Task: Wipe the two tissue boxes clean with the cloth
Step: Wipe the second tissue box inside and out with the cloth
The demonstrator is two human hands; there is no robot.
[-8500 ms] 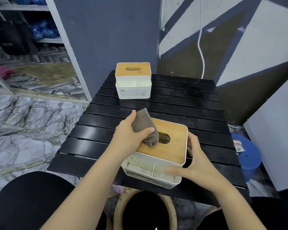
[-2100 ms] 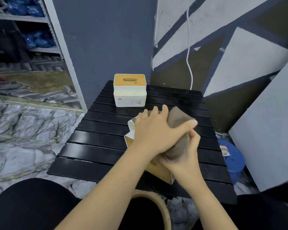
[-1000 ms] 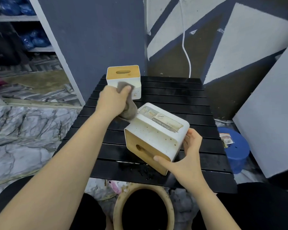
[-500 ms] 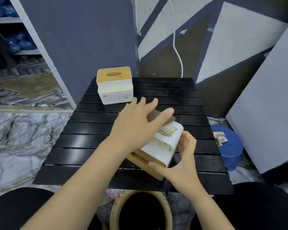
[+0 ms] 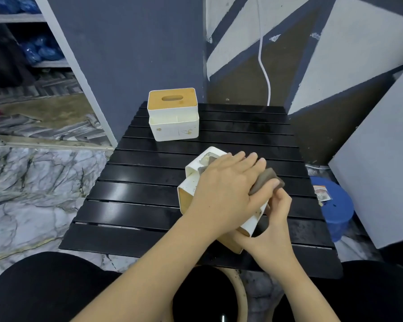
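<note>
We see the near tissue box [image 5: 191,182] tipped on its side on the black slatted table [image 5: 135,191], its wooden lid facing left and toward us. The left hand [image 5: 228,194] lies flat over its upturned white bottom, fingers straight, pressing the grey-brown cloth [image 5: 264,181] against it — the cloth pokes out past the fingertips. The right hand [image 5: 269,231] grips the box at its near right corner, thumb and fingers curled around the edge. The second tissue box [image 5: 173,115] stands upright at the table's far left — well apart from both hands

Cloth [image 5: 264,180] mostly under left hand [image 5: 228,191]
</note>
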